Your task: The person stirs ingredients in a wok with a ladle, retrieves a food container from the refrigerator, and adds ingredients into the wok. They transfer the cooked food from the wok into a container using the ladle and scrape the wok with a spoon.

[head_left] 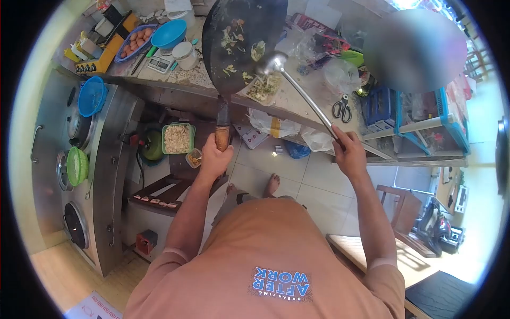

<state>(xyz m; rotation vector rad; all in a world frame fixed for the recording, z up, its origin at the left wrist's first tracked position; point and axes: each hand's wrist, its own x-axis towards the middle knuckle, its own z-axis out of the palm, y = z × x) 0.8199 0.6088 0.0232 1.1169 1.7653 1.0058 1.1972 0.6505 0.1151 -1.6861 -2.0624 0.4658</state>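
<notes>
My left hand (216, 158) is wrapped round the wooden handle of a large dark wok (220, 50), tilted over the counter. Bits of cooked food cling to the wok's inside. In my right hand (350, 153) is the end of a long metal ladle (305, 95). The ladle's bowl is at the wok's right edge, just above a clear container of food (264, 89) on the counter's front edge.
Black scissors (341, 108) lie right of the ladle. Behind left are a basket of eggs (139, 42), a blue bowl (169, 34) and a scale (159, 64). Below, a green-rimmed tub of food (178, 138) stands near a wooden chair. A blue rack (425, 119) is at right.
</notes>
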